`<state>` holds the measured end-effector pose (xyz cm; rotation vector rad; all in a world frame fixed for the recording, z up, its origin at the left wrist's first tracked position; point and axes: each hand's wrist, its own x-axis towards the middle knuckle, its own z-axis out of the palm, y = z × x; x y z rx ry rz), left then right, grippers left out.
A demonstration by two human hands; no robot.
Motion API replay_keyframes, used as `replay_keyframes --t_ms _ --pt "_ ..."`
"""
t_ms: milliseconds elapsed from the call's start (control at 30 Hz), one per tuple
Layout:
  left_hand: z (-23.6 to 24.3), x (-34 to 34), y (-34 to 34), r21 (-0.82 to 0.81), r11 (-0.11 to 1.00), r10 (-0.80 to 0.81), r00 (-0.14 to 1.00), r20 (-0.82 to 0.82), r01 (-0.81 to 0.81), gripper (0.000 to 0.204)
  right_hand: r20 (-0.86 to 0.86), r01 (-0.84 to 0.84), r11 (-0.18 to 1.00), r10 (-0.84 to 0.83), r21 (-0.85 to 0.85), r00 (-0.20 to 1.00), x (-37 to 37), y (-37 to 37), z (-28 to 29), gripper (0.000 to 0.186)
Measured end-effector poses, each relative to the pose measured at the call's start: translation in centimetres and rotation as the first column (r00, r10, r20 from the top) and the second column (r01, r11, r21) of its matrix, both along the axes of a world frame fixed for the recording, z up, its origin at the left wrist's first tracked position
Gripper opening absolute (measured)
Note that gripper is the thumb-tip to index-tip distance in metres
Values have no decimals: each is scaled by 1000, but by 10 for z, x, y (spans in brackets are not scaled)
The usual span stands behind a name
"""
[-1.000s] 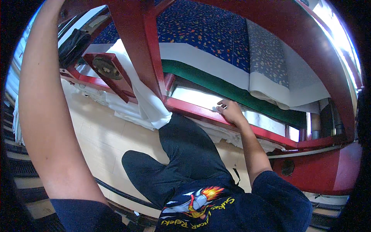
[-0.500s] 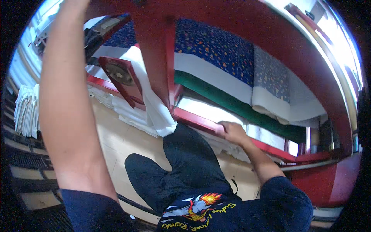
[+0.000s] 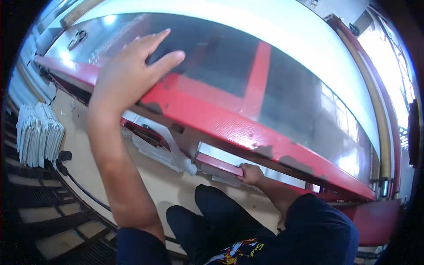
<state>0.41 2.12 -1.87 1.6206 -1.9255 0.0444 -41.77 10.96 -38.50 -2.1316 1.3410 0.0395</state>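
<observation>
My left hand (image 3: 128, 73) is raised over the near left part of a glossy, dark glass-like tabletop (image 3: 291, 84). Its fingers and thumb are spread with nothing in them; whether the palm touches the surface I cannot tell. Worn, chipped red paint covers the table's near frame edge (image 3: 212, 110). Lower down, my right hand (image 3: 251, 173) is closed round a red crossbar (image 3: 218, 163) beneath the tabletop. White cloth (image 3: 170, 139) hangs under the table, left of that bar.
Scissors (image 3: 77, 39) lie at the tabletop's far left. A broad white sheet (image 3: 282, 22) spans its far side. Along the right runs a long roll (image 3: 364, 75). Folded white bundles (image 3: 39, 134) stand on the floor at left, near dark slatted grating (image 3: 48, 198).
My view has lifted from the patterned fabrics under the table to its top. My left hand has come into sight there. The right hand keeps its hold on the crossbar.
</observation>
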Motion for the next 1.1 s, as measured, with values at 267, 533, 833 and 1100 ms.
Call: replay_keyframes --t_ms 267,533,833,1100 --pt "4 10 -4 58 990 133 988 -82 -129 55 -458 98 922 92 375 884 90 59 163 55" --pt "13 -11 48 367 917 68 969 236 -153 59 274 -389 809 291 440 917 56 164 422 44" --pt "47 -125 148 469 875 102 993 66 -122 69 403 582 668 -426 -463 810 -209 53 457 22" --pt "97 -291 39 318 923 -260 961 95 218 60 101 493 690 -526 -531 845 -344 -59 436 30"
